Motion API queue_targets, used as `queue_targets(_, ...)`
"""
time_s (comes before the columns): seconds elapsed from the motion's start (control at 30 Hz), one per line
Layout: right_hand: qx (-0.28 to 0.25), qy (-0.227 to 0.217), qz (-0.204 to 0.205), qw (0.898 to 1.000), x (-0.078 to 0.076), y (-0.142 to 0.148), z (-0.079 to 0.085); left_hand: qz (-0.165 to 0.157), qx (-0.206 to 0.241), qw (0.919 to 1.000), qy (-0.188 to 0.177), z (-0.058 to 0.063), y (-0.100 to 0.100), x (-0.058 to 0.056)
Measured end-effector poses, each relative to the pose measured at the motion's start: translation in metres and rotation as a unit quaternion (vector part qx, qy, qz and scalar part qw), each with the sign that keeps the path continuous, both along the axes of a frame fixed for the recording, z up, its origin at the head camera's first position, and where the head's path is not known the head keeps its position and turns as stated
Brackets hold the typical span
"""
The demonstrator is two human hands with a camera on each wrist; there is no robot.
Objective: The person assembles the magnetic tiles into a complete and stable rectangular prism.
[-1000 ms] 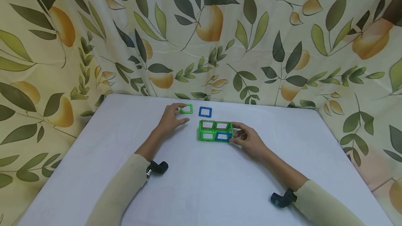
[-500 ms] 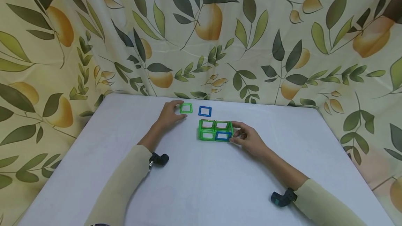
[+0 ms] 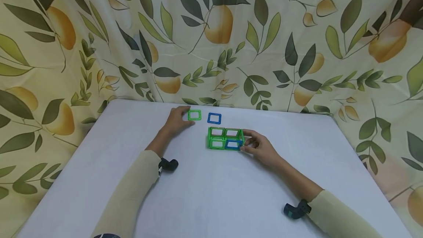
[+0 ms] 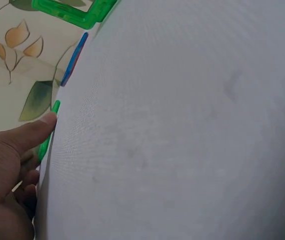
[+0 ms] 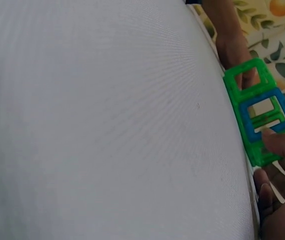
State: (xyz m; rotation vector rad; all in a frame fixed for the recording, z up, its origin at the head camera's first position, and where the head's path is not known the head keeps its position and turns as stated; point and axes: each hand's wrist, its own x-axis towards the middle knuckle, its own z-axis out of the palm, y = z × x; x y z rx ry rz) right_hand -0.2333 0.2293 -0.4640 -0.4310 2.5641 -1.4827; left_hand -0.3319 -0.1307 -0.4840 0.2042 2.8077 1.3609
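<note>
In the head view, a green square magnetic tile lies flat at the back of the table, a blue magnetic tile to its right. My left hand is at the green tile's left side, thumb and index finger spread apart near its corners. The left wrist view shows the thumb overlapping that green tile. My right hand grips the right end of a box-like structure of magnetic tiles, green with one blue tile in front. Its thumb presses the blue tile; its other fingers are partly hidden behind.
A white cloth covers the table. Behind it hangs a curtain printed with fruit and leaves. Each wrist carries a black camera, one on the left and one on the right.
My left hand has drawn back slightly to the left, its index fingertip no longer over the green tile's top edge. The tiles and my right hand stay in place.
</note>
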Motion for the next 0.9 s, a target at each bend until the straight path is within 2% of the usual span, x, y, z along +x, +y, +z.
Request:
queue_targets(0.3, -0.007, -0.003, 0.004, 1.0, -0.0021, 0.0038, -0.0054, -0.023, -0.091, 0.995, 0.033, 0.0003, 0.0014, -0.005)
queue_targets(0.5, -0.004, 0.003, 0.009, 1.0, -0.0023, 0.0035, -0.007, -0.026, -0.127, 0.991, 0.033, 0.0001, 0.0, -0.0065)
queue_targets(0.7, -0.013, 0.005, 0.01, 1.0, -0.0016, 0.0045, -0.0082, -0.025, -0.131, 0.9901, 0.043, -0.0015, 0.001, -0.0063)
queue_targets(0.9, -0.006, -0.001, 0.005, 1.0, -0.0006, 0.0022, -0.0041, -0.01, -0.103, 0.9932, 0.053, -0.0018, 0.0026, -0.0023)
